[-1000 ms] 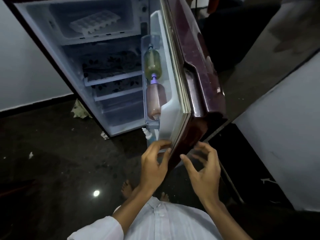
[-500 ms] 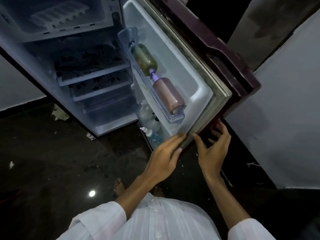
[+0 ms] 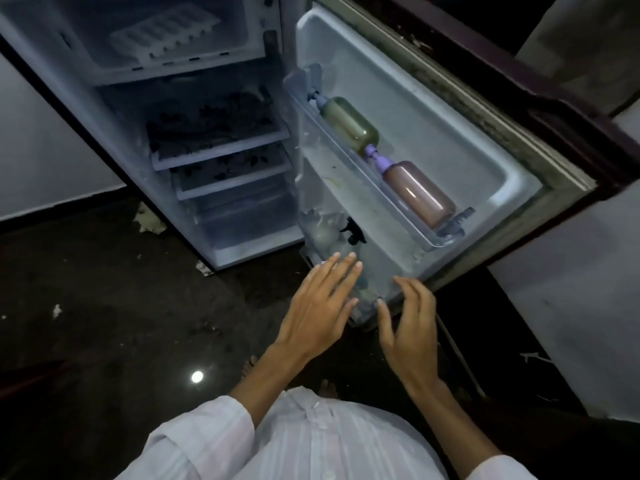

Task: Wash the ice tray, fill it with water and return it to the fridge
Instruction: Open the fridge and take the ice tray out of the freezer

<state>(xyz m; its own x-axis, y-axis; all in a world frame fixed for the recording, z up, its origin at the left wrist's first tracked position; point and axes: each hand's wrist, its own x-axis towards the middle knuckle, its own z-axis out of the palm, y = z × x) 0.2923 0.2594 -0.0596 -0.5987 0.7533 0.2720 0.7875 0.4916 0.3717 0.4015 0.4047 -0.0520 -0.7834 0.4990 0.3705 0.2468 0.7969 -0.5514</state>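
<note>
A white ice tray [image 3: 166,34] lies in the freezer box at the top of the open fridge [image 3: 145,150]. The fridge door [image 3: 450,143] stands swung wide to the right, its inner side facing me. My left hand [image 3: 320,306] is flat with fingers spread, holding nothing, in front of the door's bottom corner. My right hand [image 3: 408,327] hovers just right of it, fingers apart and curled, also holding nothing. Both hands are far below the ice tray.
The door's upper rack holds a greenish bottle [image 3: 348,123] and a brownish bottle [image 3: 419,194] lying on their sides. Small bottles [image 3: 322,233] stand in the lower door rack. Patterned shelves [image 3: 214,133] sit inside. The dark floor [image 3: 104,323] has scraps of litter; white walls stand left and right.
The fridge door has swung from nearly edge-on to wide open. My hands have come off its lower edge and now hover free in front of the bottom corner.
</note>
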